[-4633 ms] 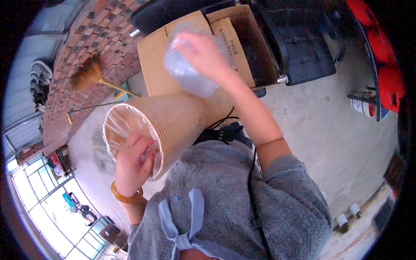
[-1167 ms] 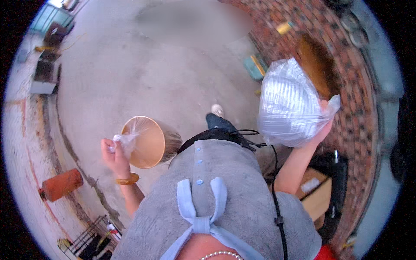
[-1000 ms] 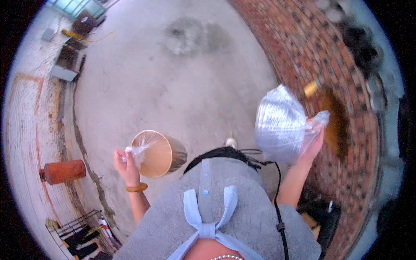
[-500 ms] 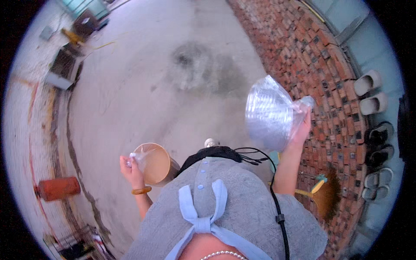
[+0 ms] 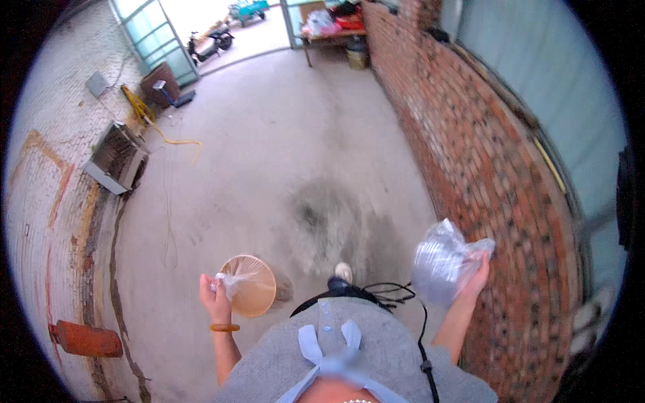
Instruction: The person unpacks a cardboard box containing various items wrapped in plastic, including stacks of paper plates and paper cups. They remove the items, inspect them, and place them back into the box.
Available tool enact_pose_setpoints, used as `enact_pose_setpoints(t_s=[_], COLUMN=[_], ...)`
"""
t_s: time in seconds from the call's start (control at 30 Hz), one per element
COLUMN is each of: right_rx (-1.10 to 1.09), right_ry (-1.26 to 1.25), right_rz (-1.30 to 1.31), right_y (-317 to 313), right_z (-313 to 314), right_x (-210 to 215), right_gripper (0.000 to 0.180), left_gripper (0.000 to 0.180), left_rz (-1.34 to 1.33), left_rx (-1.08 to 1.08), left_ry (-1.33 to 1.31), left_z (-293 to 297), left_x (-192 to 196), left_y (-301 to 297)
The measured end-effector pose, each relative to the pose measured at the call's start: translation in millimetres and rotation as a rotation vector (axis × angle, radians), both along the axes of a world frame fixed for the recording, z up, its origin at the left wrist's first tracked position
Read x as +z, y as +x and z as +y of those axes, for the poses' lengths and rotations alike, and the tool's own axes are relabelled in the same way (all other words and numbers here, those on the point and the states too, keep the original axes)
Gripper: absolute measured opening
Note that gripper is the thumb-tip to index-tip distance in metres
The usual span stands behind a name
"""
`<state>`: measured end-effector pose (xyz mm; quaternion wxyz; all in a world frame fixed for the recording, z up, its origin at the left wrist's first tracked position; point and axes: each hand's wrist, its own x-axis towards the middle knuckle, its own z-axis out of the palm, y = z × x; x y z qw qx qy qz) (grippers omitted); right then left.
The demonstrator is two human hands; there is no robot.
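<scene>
My left hand [image 5: 215, 301], with a brown bangle on its wrist, is closed on the gathered neck of a clear plastic bag [image 5: 232, 282]. Inside that bag hangs a round tan container [image 5: 259, 292] with a pale rim; whether it is one piece or a stack I cannot tell. On the other side, my right hand [image 5: 476, 272] grips the bunched end of a second clear plastic bag [image 5: 447, 235]. Through its film shows a stack of round, clear, ridged plastic pieces [image 5: 433, 269]. Both loads hang apart from each other, above the concrete floor.
A low brick wall [image 5: 463, 148] runs along the right. By the left wall are an orange-red cylinder [image 5: 89, 339], an open metal box [image 5: 117, 161] and a yellow hose [image 5: 138, 107]. Ahead, a loaded table [image 5: 336, 35] stands beside an open doorway with a scooter [image 5: 209, 46] beyond.
My view has swung up and forward, bringing the doorway, scooter and table into sight. Both hands sit lower in the picture, still holding their bags. The slippers at right have mostly left view.
</scene>
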<state>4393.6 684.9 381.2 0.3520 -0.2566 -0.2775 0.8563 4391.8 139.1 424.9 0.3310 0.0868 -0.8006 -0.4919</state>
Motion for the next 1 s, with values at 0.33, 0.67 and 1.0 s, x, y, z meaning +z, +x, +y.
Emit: enact_pose_setpoints(t_s=[0.33,0.67,1.0], right_rx=[0.298,0.164,-0.058], right_ry=[0.078,0.009,0.108], right_rz=[0.15,0.106,0.037], right_y=[5,-54,-274], right_z=[-61,-120,-89], right_x=[54,117,83], right_gripper=[0.022,0.021,0.022], left_gripper=[0.02,0.017,0.021], left_rz=[-0.04,-0.093,-0.115], left_rx=[0.105,0.07,-0.078], left_ry=[0.147,-0.134,-0.011], left_z=[-51,-121,-118], left_x=[72,62,73], left_y=[98,-47,-412])
